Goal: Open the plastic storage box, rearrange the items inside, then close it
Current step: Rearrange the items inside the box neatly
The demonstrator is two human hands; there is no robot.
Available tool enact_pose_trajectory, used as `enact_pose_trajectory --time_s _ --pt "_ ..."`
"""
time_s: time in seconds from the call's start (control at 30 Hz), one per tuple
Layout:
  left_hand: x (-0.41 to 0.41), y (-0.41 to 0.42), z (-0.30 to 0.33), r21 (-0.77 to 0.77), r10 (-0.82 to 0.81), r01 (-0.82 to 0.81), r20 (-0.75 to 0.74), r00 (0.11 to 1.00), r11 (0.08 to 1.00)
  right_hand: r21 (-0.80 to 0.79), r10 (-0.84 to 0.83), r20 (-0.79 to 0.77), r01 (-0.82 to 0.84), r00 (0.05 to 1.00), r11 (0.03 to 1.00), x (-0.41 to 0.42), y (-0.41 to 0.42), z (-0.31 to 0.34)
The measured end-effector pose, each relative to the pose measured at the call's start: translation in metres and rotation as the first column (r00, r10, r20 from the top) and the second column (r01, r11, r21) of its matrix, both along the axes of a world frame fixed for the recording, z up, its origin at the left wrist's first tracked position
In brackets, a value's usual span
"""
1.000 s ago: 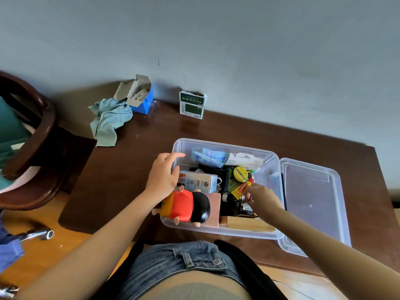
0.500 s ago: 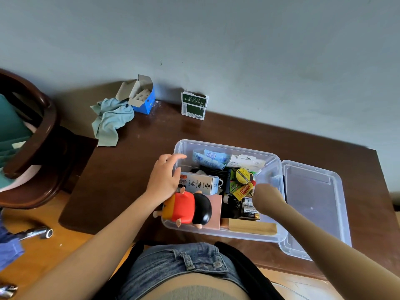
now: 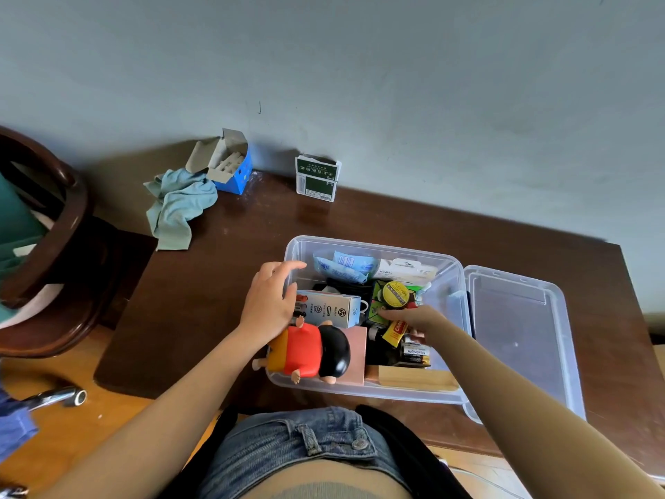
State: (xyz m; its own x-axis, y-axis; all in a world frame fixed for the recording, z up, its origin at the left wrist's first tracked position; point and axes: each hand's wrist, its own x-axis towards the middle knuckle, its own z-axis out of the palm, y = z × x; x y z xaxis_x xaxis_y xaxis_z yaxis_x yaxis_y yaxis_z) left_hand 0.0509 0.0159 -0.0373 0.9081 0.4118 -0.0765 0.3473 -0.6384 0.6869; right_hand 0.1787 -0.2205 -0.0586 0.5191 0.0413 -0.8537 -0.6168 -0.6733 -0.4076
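Note:
A clear plastic storage box [image 3: 374, 246] stands open on the dark table, its lid [image 3: 518, 336] lying flat to its right. Inside are a red-shirted figurine [image 3: 309, 351], a light blue carton [image 3: 331, 311], a yellow tape roll [image 3: 396, 294], a yellow tube [image 3: 395, 333], batteries [image 3: 414, 352], a wood block [image 3: 414, 378] and blue packets [image 3: 342, 266]. My left hand [image 3: 270, 304] rests against the box's left wall, index finger over the rim. My right hand [image 3: 414, 316] is inside the box, fingers stretched leftward over the tube.
At the back of the table [image 3: 216, 300] lie a teal cloth [image 3: 176, 207], an opened blue carton [image 3: 230, 167] and a green-and-white pack [image 3: 316, 178] against the wall. A dark wooden chair [image 3: 54, 246] stands at the left.
My right hand drew back toward the box's right wall, then came down again among the items by the yellow tube. My left hand stayed on the box's left wall.

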Motion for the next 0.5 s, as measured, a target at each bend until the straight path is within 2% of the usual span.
enact_pose_trajectory --time_s 0.07,0.2,0.27,0.37,0.5 --pt "0.0 0.0 0.0 0.0 0.0 0.0 0.002 1.0 1.0 0.027 -0.051 -0.034 0.052 0.998 0.998 0.002 -0.001 0.001" --pt "0.0 -0.002 0.0 0.006 0.011 -0.011 0.0 1.0 1.0 0.195 -0.171 -0.08 0.184 0.982 0.964 -0.001 0.004 -0.001" --pt "0.0 -0.003 0.001 0.016 0.02 -0.02 -0.004 1.0 1.0 0.194 -0.201 -0.003 0.198 0.979 0.961 -0.005 0.012 -0.005" --pt "-0.001 -0.004 0.001 0.021 0.015 -0.015 -0.013 1.0 1.0 0.11 -0.206 0.196 0.188 0.959 0.976 -0.011 0.018 -0.013" --pt "-0.005 -0.001 0.002 -0.019 -0.013 0.013 -0.018 1.0 1.0 0.138 -0.255 0.256 0.226 0.933 0.964 -0.011 0.012 -0.002"
